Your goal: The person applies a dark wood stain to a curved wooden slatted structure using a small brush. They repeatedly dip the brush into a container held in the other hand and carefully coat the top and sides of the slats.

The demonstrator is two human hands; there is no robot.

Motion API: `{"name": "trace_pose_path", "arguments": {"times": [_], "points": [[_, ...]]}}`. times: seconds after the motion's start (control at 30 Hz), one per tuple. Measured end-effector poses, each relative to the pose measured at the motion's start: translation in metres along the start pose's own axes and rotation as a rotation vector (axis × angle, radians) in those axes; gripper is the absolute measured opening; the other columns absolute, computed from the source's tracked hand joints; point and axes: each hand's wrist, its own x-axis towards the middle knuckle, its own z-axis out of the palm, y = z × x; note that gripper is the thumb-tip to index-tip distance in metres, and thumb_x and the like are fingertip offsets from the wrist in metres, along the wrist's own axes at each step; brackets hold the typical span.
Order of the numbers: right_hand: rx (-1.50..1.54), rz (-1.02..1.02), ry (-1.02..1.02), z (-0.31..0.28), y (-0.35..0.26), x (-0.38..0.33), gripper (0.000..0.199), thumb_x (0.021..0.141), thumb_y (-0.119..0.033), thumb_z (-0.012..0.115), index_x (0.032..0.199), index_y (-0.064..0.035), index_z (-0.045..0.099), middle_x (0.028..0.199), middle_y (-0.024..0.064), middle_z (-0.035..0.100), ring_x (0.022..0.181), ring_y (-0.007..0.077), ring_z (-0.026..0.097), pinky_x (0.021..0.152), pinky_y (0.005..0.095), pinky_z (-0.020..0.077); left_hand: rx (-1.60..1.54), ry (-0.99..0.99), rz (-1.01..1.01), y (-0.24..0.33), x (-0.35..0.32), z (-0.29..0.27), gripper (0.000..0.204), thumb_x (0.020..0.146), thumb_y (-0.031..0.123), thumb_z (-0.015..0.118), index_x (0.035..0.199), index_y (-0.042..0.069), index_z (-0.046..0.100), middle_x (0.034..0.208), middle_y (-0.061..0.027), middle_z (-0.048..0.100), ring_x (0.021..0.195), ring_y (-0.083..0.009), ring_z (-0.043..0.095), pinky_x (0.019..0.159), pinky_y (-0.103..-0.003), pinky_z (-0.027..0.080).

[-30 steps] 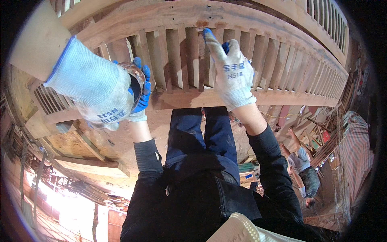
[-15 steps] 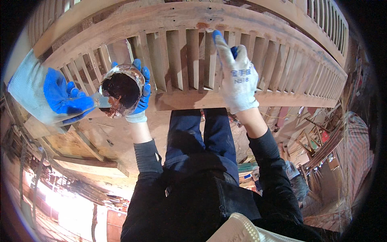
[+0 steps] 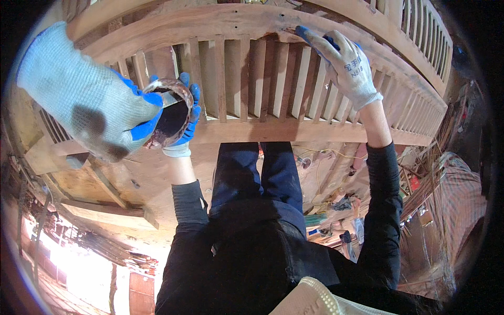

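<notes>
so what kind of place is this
Most likely a woodworking shop. A slatted wooden frame fills the top of the view, rough timber lies below it, and both gloved hands, left and right, work on the frame.

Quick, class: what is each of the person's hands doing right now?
Left hand: closed around a small round bowl.
Right hand: open, fingers resting on the slatted wooden frame.

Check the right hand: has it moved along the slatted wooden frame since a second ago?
Yes. The right hand has slid rightward along the curved top rail of the slatted frame.
</notes>
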Motion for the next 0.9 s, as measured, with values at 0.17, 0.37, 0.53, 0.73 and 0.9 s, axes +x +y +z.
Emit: {"name": "trace_pose_path", "arguments": {"times": [0.17, 0.37, 0.53, 0.73, 0.9], "points": [[-0.157, -0.142, -0.036, 0.012, 0.022, 0.008, 0.068, 0.075, -0.001, 0.061, 0.136, -0.0282, 0.051, 0.104, 0.0089, 0.059, 0.094, 0.0284, 0.06, 0.08, 0.0404, 0.0508, -0.012, 0.016, -0.066, -0.001, 0.007, 0.003, 0.052, 0.095, 0.055, 0.043, 0.14, 0.028, 0.043, 0.15, -0.0166, 0.032, 0.138, -0.0437, 0.028, 0.101, -0.071, 0.033], [-0.14, -0.306, -0.036, -0.001, 0.026, 0.026, 0.07, 0.074, 0.0, 0.06, 0.137, -0.0279, 0.05, 0.105, 0.0087, 0.06, 0.092, 0.0289, 0.06, 0.078, 0.04, 0.0503, 0.202, -0.057, 0.025, 0.001, -0.002, -0.002, 0.052, 0.096, 0.045, 0.046, 0.146, 0.036, 0.033, 0.151, -0.0206, 0.028, 0.135, -0.048, 0.03, 0.096, -0.063, 0.045], [-0.118, -0.457, -0.096, -0.005, 0.039, 0.045, 0.065, 0.074, -0.004, 0.061, 0.135, -0.0236, 0.053, 0.101, 0.007, 0.061, 0.09, 0.0276, 0.062, 0.075, 0.0386, 0.0514, 0.104, -0.17, -0.047, 0.011, -0.002, -0.009, 0.061, 0.093, 0.049, 0.051, 0.147, 0.028, 0.032, 0.149, -0.0285, 0.024, 0.132, -0.053, 0.031, 0.094, -0.066, 0.044], [-0.18, -0.68, 0.011, -0.003, 0.056, 0.064, 0.066, 0.071, -0.006, 0.066, 0.133, -0.027, 0.055, 0.098, 0.0039, 0.06, 0.091, 0.0241, 0.063, 0.075, 0.037, 0.0531, 0.176, -0.107, -0.015, 0.012, -0.008, -0.006, 0.064, 0.092, 0.048, 0.053, 0.148, 0.027, 0.03, 0.151, -0.0269, 0.022, 0.133, -0.0526, 0.03, 0.097, -0.066, 0.042], [-0.242, -0.759, -0.011, -0.003, 0.058, 0.073, 0.07, 0.07, -0.005, 0.068, 0.132, -0.0331, 0.055, 0.105, 0.0031, 0.058, 0.092, 0.0224, 0.062, 0.078, 0.0359, 0.0533, 0.21, -0.095, 0.045, 0.01, -0.01, -0.007, 0.066, 0.092, 0.047, 0.054, 0.148, 0.024, 0.029, 0.152, -0.026, 0.021, 0.134, -0.0498, 0.031, 0.094, -0.064, 0.045]]}}
